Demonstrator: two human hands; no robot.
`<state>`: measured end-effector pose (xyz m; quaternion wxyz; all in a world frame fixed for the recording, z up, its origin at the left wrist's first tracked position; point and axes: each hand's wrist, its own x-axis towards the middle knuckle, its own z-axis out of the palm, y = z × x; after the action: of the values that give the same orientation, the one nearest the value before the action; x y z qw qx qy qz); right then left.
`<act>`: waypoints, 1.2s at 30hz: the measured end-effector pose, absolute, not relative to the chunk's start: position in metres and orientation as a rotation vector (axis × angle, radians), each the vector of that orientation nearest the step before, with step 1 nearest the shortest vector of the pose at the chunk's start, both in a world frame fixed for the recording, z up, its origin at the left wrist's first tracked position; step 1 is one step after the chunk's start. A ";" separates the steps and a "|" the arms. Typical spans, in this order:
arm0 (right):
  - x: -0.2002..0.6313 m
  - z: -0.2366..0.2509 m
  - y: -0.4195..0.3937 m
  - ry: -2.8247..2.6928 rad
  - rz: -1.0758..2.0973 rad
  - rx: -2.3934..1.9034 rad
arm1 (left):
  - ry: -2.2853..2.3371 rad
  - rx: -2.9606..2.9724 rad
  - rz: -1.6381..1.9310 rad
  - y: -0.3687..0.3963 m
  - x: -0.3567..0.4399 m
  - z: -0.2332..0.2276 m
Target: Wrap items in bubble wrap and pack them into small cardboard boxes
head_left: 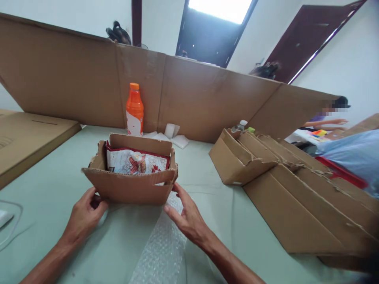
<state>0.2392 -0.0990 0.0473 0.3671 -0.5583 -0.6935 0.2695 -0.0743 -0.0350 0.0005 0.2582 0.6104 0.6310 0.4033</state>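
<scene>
Bubble wrap [158, 252] trails over the tabletop [118, 248], and look: left hand [85, 213] and right hand [188, 217] grasp the small cardboard box [130, 191] at its lower corners, mid-table! Printed packet [136, 161] inside; beyond, an orange bottle [135, 106] fronts a cardboard screen [201, 98].

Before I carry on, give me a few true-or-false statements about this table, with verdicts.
1. The left hand is at the small open cardboard box's left end. True.
2. The red-edged printed packet lies outside that box. False: it is inside.
3. Bubble wrap lies on the table. True.
4. The orange bottle is uncapped. False: its orange cap is on.
5. The right hand holds the bottle. False: it is at the box's right end.
</scene>
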 end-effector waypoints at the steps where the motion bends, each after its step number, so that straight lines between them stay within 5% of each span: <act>1: 0.237 0.048 -0.092 -1.778 0.690 -1.426 | 1.727 1.637 1.052 -0.032 -0.073 0.007; 9: 0.263 0.042 -0.041 -1.731 0.664 -1.386 | 1.524 1.481 0.955 0.003 -0.051 0.034; 13: 0.288 0.025 -0.066 -1.886 0.530 -1.546 | 1.529 1.796 0.934 -0.040 -0.055 0.008; 18: 0.297 0.011 -0.086 -2.202 0.373 -1.754 | 0.941 2.514 0.658 -0.119 -0.059 -0.003; 27: 0.304 0.015 -0.092 -2.114 0.194 -1.731 | 0.594 2.432 0.404 -0.161 -0.015 0.034; 36: 0.300 0.056 -0.223 -2.451 0.715 -1.360 | 0.642 2.376 0.441 -0.157 -0.020 0.025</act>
<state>0.3002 -0.2226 0.0557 0.1239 -0.4665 -0.8408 0.2452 -0.0196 -0.1573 0.0252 0.3151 0.9018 0.2438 0.1675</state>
